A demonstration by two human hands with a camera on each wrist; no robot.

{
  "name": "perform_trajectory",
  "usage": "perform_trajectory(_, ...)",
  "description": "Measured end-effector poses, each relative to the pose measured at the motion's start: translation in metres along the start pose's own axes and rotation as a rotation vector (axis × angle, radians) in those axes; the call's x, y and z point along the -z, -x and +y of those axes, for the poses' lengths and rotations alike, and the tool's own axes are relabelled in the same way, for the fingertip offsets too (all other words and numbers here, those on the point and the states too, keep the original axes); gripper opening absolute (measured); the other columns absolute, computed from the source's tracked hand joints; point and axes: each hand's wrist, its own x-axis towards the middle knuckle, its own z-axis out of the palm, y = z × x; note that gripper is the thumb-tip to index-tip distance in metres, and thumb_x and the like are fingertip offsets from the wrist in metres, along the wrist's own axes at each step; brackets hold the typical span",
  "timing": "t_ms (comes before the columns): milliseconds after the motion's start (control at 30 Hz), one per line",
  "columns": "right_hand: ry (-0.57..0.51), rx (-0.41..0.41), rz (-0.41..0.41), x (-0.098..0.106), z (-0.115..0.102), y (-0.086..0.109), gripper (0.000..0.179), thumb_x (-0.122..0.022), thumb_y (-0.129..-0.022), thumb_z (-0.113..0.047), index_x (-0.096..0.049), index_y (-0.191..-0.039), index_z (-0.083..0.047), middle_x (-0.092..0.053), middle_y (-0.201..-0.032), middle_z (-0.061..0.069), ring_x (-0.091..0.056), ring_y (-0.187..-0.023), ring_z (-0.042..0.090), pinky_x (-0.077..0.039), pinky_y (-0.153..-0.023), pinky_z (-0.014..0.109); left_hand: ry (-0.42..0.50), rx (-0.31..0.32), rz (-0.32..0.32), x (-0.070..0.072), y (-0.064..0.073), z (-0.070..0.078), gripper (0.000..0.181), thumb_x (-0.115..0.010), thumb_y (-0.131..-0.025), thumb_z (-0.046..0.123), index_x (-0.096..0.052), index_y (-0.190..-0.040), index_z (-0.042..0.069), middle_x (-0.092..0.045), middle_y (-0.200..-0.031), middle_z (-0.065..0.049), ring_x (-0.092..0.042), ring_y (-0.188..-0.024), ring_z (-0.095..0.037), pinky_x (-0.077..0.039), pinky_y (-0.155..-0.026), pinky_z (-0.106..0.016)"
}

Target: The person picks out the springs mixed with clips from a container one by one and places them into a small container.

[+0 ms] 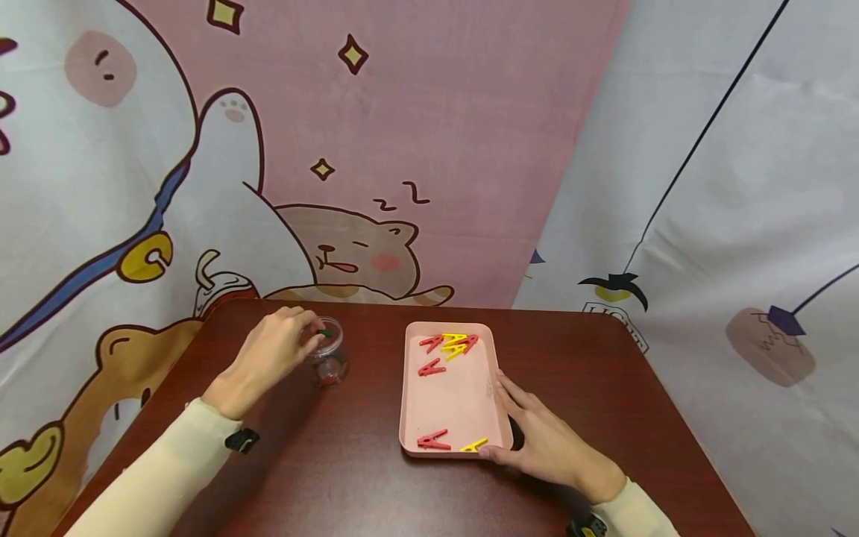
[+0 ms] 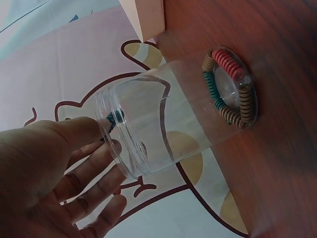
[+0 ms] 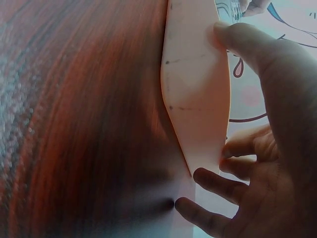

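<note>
My left hand [image 1: 278, 344] is over the mouth of a clear plastic jar [image 2: 163, 106], its thumb and index finger pinching a small dark green coil spring [image 2: 115, 118] at the rim. Red, brown and green coil springs [image 2: 228, 63] lie round the jar's bottom. My right hand [image 1: 546, 440] rests at the near right corner of a pink tray [image 1: 456, 406]. Its thumb touches the tray's near edge and its fingers lie along the right side, some apart from it. Red clothespins [image 1: 432, 440] and yellow clothespins [image 1: 455, 349] lie in the tray.
Jar and tray stand apart on a dark reddish-brown wooden table [image 1: 335, 470], the jar to the left. Behind the table hangs a cartoon-printed cloth [image 1: 443, 134]. Most of the clothespins gather near the tray's far end.
</note>
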Motion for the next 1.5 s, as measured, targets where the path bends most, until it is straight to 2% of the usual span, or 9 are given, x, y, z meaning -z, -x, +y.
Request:
perform_trajectory(233, -0.015, -0.006, -0.007, 0.0007, -0.0004, 0.0006, 0.129, -0.080, -0.091, -0.087, -0.035, -0.183, -0.009, -0.027, -0.196, 0.010, -0.052, -0.166, 0.042, -0.059, -0.121, 0.064, -0.007, 0.004, -0.017, 0.0003, 0.0004, -0.0001, 0.015, -0.093, -0.098, 0.008, -0.086, -0.111, 0.005, -0.083, -0.102, -0.010, -0.075, -0.090, -0.028, -0.066, -0.077, -0.049)
perform_trajectory(700, -0.001, 0.006, 0.007, -0.0027, 0.0015, 0.0002, 0.128, -0.080, -0.091, -0.088, -0.036, -0.182, -0.010, -0.027, -0.196, 0.008, -0.053, -0.166, 0.038, -0.060, -0.122, 0.060, -0.017, -0.007, -0.007, 0.0007, -0.0005, 0.0005, 0.015, -0.093, -0.097, 0.008, -0.086, -0.110, 0.005, -0.083, -0.100, -0.010, -0.075, -0.088, -0.027, -0.066, -0.077, -0.049)
perform_trajectory(1000, -0.009, -0.007, 0.000, -0.0019, 0.0007, 0.0009, 0.128, -0.080, -0.091, -0.087, -0.036, -0.183, -0.011, -0.027, -0.196, 0.007, -0.053, -0.166, 0.039, -0.061, -0.121, 0.060, -0.008, 0.025, 0.043, -0.0005, 0.0001, 0.0020, 0.034, -0.097, -0.097, 0.023, -0.083, -0.123, 0.007, -0.082, -0.110, -0.016, -0.078, -0.095, -0.037, -0.066, -0.080, -0.055)
perform_trajectory(1233, -0.002, 0.006, 0.012, -0.0015, 0.0009, 0.0015, 0.128, -0.081, -0.091, -0.087, -0.036, -0.182, -0.008, -0.028, -0.195, 0.010, -0.054, -0.164, 0.040, -0.061, -0.120, 0.062, -0.015, 0.042, 0.029, -0.0001, 0.0000, 0.0021, 0.037, -0.096, -0.099, 0.029, -0.083, -0.126, 0.008, -0.082, -0.116, -0.017, -0.079, -0.101, -0.040, -0.067, -0.084, -0.058)
perform_trajectory(1500, -0.008, 0.001, 0.006, -0.0026, 0.0020, 0.0005, 0.129, -0.079, -0.091, -0.089, -0.036, -0.183, -0.009, -0.027, -0.196, 0.009, -0.053, -0.165, 0.040, -0.060, -0.121, 0.062, -0.019, 0.033, 0.039, 0.0003, 0.0007, 0.0036, 0.036, -0.096, -0.098, 0.030, -0.084, -0.125, 0.009, -0.083, -0.116, -0.016, -0.080, -0.098, -0.039, -0.067, -0.082, -0.058)
